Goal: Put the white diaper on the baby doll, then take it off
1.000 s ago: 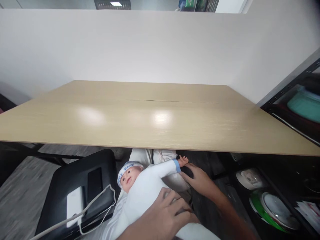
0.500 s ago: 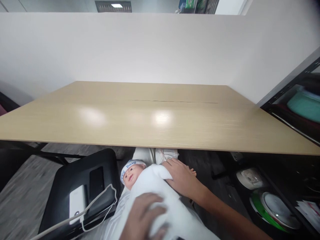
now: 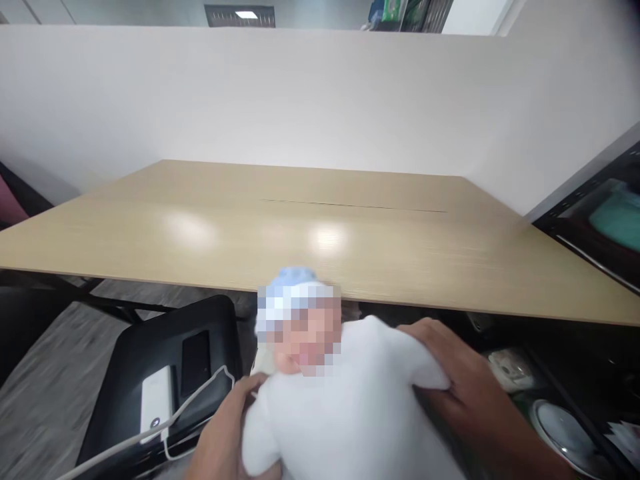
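A baby doll (image 3: 345,407) in a white long garment and a blue and white cap (image 3: 287,293) is held up in front of me, its head at the table's front edge. My left hand (image 3: 227,427) is closed around the doll's side and sleeve at the lower left, the fingers partly hidden behind the white cloth. With my right hand (image 3: 450,367) I grip the doll's other sleeve near the shoulder. The doll's lower body runs out of the bottom of the view.
A wooden table (image 3: 200,257) stretches ahead to a white partition (image 3: 300,100). To the left, a black chair (image 3: 125,360) holds a white power bank (image 3: 156,393) with a cable (image 3: 195,393) and a dark phone (image 3: 195,363). Shelves with household items stand at the right.
The doll has been raised from my lap toward the table, its body now more upright. My left hand moved from its front to its side; my right hand shifted right, onto the sleeve.
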### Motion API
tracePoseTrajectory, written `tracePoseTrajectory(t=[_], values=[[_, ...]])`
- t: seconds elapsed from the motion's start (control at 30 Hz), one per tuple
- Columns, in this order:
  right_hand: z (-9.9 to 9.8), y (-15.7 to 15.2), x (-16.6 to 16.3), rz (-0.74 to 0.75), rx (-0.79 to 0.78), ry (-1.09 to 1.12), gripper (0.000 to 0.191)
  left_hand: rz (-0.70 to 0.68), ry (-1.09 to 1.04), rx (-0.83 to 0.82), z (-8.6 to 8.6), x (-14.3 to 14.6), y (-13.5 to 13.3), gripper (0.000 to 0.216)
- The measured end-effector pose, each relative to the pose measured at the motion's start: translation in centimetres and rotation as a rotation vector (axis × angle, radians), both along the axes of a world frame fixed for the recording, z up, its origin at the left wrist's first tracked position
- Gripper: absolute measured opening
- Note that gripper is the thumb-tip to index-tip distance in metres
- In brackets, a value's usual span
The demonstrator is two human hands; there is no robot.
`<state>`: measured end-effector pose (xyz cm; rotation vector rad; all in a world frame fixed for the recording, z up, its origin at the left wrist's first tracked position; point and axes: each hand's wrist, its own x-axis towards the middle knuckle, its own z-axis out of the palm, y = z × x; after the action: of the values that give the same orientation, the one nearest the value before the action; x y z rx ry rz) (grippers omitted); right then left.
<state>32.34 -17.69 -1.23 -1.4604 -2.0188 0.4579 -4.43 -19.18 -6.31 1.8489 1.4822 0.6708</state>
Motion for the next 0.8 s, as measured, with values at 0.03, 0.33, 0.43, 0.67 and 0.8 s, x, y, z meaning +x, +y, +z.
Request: tracePoseTrajectory(t=[0.03,0.33,0.43,0.67,0.8], values=[[0.4,-0.1,1.1,-0.046,0.014,0.000,0.033,-0.048,0.036,0.036,1.6,0.6,1.4,0.070],[-2.2,11.8,4.8,-0.380,0.144,-0.125,0.014,-0.280,0.199,0.209,6.9,5.9,20.8,0.049],[-3.5,15.6,5.1,-0.369,0.125,-0.199,0.018,-0.302,0.226,0.195,7.0,6.0,25.5,0.046],[-5.6,21.5,5.1,-0.325,0.125,-0.327,0.016,-0.299,0.256,0.090,7.0,5.1,31.6,0.045],[-6.3,24.8,5.4,-0.309,0.167,-0.391,0.013,-0.277,0.273,0.109,5.9,4.8,35.3,0.047]])
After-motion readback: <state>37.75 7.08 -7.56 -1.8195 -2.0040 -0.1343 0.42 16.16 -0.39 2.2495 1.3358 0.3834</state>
